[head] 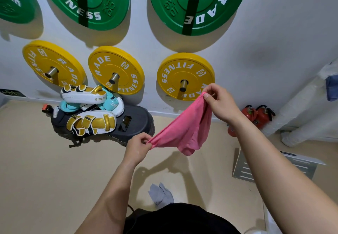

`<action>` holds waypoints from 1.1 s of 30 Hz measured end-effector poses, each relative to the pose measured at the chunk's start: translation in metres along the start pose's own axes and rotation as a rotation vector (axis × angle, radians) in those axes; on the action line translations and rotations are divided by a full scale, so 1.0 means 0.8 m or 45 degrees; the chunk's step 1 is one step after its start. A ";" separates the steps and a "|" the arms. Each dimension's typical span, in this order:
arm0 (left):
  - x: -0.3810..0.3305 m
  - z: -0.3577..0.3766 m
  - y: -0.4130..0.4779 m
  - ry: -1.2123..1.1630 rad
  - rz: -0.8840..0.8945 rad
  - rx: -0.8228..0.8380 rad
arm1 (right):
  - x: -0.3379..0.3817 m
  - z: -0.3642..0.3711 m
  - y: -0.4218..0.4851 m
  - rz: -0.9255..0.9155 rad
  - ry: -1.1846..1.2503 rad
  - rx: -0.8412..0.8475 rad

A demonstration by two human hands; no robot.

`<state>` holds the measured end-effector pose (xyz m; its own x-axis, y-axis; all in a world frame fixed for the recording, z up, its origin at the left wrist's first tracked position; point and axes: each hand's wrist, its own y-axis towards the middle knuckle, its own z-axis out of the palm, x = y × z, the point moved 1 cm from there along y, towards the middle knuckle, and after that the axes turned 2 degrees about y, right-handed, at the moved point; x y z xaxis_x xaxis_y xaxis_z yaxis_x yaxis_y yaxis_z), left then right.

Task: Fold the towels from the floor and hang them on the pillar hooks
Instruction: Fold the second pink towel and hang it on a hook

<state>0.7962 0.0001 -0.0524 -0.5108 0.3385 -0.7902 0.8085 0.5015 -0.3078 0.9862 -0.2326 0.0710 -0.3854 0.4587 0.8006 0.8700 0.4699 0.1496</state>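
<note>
A pink towel (186, 127) hangs stretched in the air between my two hands, sagging in the middle. My left hand (139, 146) pinches its lower left corner. Higher up, my right hand (220, 103) pinches the upper right corner between thumb and fingers. A crumpled grey towel (161, 194) lies on the beige floor below, close to my body. A blue towel (332, 88) hangs at the far right edge on the white pillar (300, 113).
Green and yellow weight plates (184, 76) hang on pegs on the white wall ahead. A black platform (139, 122) holds gold-and-white strike pads and a phone. Two red fire extinguishers (256, 114) stand by the pillar. A metal step (243, 168) lies at right.
</note>
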 end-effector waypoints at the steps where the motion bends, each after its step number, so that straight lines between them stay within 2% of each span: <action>1: 0.002 -0.006 0.000 -0.116 -0.078 0.010 | -0.006 0.000 0.001 0.032 -0.064 -0.023; 4: 0.001 -0.022 0.000 -0.620 -0.287 0.067 | -0.022 0.002 0.000 0.134 -0.144 -0.061; 7: -0.010 -0.034 0.001 -0.831 -0.318 0.101 | -0.031 0.008 -0.007 0.251 -0.119 -0.089; 10: -0.024 -0.039 0.001 -0.667 -0.270 0.067 | -0.035 0.009 -0.013 0.326 -0.074 -0.119; 16: -0.043 -0.043 0.000 -0.118 0.032 0.096 | -0.052 0.001 -0.010 0.417 -0.022 -0.193; 18: -0.046 -0.049 0.006 0.017 0.119 0.004 | -0.058 0.000 -0.011 0.472 0.090 -0.209; 22: -0.073 -0.067 0.014 0.047 0.301 -0.284 | -0.077 0.003 -0.017 0.613 0.401 -0.234; 26: -0.116 -0.069 0.014 0.067 0.471 -0.435 | -0.100 0.023 -0.038 0.712 0.336 -0.126; 28: -0.125 -0.067 0.018 0.076 0.549 -0.503 | -0.101 0.030 -0.044 0.709 0.362 -0.161; 33: -0.111 -0.065 0.033 0.075 0.435 -0.634 | -0.066 0.020 -0.040 0.534 0.412 -0.273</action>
<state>0.8479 0.0247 0.0371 -0.2729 0.5824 -0.7657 0.7030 0.6641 0.2546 0.9737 -0.2598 0.0150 0.0903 0.3028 0.9488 0.9842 0.1183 -0.1315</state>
